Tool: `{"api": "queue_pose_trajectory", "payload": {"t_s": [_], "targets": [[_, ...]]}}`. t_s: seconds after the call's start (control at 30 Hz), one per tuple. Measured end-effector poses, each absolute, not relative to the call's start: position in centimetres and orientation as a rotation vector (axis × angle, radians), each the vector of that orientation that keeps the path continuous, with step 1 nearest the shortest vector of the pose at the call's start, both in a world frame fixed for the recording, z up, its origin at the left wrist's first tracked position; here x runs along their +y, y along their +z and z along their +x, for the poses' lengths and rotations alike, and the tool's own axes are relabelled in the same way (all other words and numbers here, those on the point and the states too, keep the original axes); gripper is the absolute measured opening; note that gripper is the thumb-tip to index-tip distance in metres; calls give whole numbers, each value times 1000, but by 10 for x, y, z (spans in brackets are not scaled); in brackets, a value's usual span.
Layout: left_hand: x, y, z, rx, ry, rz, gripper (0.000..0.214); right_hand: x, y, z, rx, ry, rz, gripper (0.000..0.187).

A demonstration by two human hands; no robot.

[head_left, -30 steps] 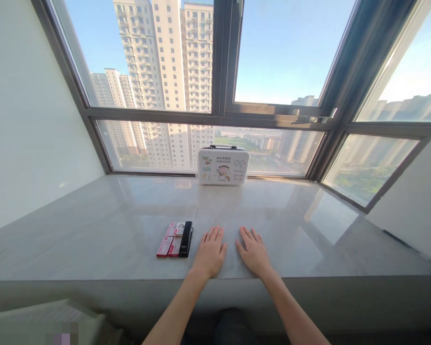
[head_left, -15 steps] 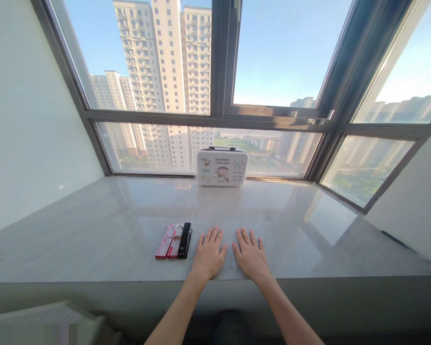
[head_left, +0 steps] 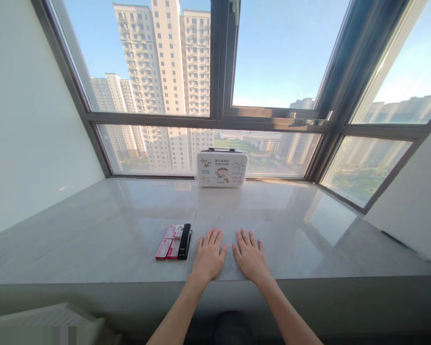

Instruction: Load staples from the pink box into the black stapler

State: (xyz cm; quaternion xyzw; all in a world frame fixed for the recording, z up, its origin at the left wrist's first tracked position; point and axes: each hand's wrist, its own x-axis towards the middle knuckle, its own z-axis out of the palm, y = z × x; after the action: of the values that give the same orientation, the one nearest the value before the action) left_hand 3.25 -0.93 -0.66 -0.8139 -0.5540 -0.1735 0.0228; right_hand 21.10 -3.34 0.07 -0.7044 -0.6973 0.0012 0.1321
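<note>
A glossy grey ledge (head_left: 280, 211) runs beneath dark-framed windows (head_left: 276, 52), with a white case (head_left: 222, 168) standing upright at the back. The left hand (head_left: 210, 254) and right hand (head_left: 251, 254) rest palm down near the front, fingers outstretched. Just beside the left hand lies a black stapler (head_left: 184, 243), next to small red-and-white boxes (head_left: 164, 249) (whether overlapping them, I cannot tell).

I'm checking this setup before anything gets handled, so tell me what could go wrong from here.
The left hand lies close to the black stapler; a sideways sweep could knock it. The small red-and-white boxes sit close together by the stapler, so bumping one might shift the others. The white case stands upright near the window and could tip if nudged.
</note>
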Motion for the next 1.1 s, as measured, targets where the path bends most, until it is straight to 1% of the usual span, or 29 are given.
{"api": "queue_pose_trajectory", "payload": {"t_s": [1.1], "targets": [[-17, 6, 32, -1737, -520, -2515, 56, -37, 5, 210, -2013, -7, -2025, 61]]}}
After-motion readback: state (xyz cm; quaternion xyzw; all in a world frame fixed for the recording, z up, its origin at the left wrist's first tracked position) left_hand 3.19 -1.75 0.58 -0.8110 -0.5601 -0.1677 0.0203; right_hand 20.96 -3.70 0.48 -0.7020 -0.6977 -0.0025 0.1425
